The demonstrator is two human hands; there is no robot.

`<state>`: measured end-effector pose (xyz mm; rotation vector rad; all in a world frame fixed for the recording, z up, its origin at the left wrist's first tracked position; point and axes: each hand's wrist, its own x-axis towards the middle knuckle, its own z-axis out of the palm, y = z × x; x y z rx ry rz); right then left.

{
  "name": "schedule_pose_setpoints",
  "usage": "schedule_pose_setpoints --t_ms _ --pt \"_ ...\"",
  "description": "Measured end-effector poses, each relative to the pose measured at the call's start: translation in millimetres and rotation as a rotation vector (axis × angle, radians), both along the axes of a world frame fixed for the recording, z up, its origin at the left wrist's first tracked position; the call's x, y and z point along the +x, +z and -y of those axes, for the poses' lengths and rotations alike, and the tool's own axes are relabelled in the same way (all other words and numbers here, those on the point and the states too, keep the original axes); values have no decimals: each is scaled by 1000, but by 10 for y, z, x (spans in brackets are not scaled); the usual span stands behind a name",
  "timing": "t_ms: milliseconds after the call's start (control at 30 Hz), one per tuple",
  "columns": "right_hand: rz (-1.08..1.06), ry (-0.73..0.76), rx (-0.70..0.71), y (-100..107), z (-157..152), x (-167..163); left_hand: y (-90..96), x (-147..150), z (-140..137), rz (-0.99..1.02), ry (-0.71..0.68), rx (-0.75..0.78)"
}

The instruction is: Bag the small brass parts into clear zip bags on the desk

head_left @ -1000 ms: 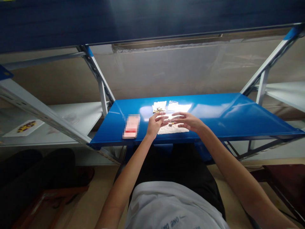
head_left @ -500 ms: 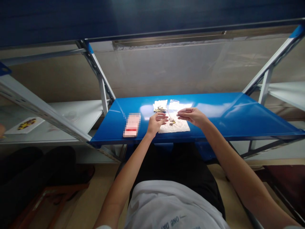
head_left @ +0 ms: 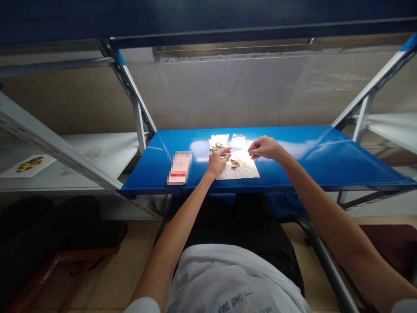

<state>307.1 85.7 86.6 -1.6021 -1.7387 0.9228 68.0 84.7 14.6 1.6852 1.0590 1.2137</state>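
Observation:
Over the left edge of a white cloth or paper sheet (head_left: 243, 172), my left hand (head_left: 219, 162) has its fingers stretched out and slightly apart, with nothing visible in them. My right hand (head_left: 265, 148) is above the sheet's far right part, thumb and fingertips pinched together; what they hold, if anything, is too small to make out. Between the hands lie several small yellow and dark pieces (head_left: 234, 164) on the sheet. A thin reddish strand crosses the sheet close by, too faint to trace to either hand.
Beyond my left hand sits a white packet (head_left: 219, 141) with more small pieces at its front. A clear plastic bag (head_left: 238, 140) lies beside it. A blurred-out pink rectangular object (head_left: 179, 168) is on the blue table (head_left: 322, 161). Metal shelf posts (head_left: 137, 95) flank the table.
My left hand has shifted right and slightly away from me. My right hand has lifted, with its fingers now curled downward. The reddish strand lies differently.

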Motion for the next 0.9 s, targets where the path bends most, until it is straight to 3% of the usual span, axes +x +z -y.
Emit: schedule_pose_setpoints --t_ms 167,367,700,900 --pt "178 53 -3 50 -22 -113 10 40 -49 -124 -31 43" --pt "63 131 -13 31 -39 -122 -70 14 -43 -148 -54 22" --pt "209 94 148 -30 44 -119 -107 56 -46 -150 -36 40" --pt "100 52 144 4 114 -61 -106 79 -46 -146 -36 39"
